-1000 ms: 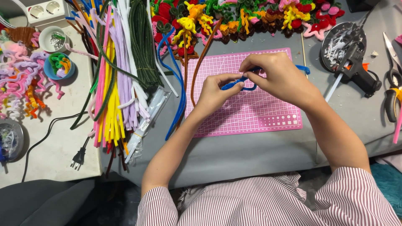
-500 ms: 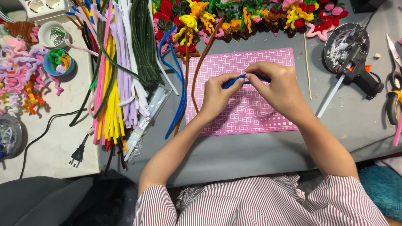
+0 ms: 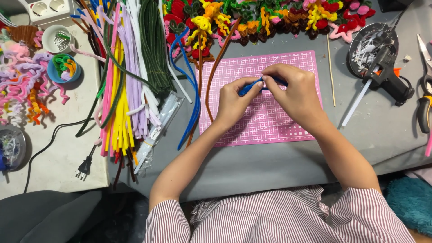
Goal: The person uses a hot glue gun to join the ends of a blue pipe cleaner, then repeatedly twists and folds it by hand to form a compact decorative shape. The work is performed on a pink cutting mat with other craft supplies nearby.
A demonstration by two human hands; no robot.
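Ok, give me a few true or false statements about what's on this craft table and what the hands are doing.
1. Both hands, left hand and right hand, pinch a blue pipe cleaner. True.
2. The hands work over a green cutting mat. False: the cutting mat is pink.
3. A glue gun lies right of the mat. True.
4. The power plug is plugged into a socket. False: it lies loose on the white table.
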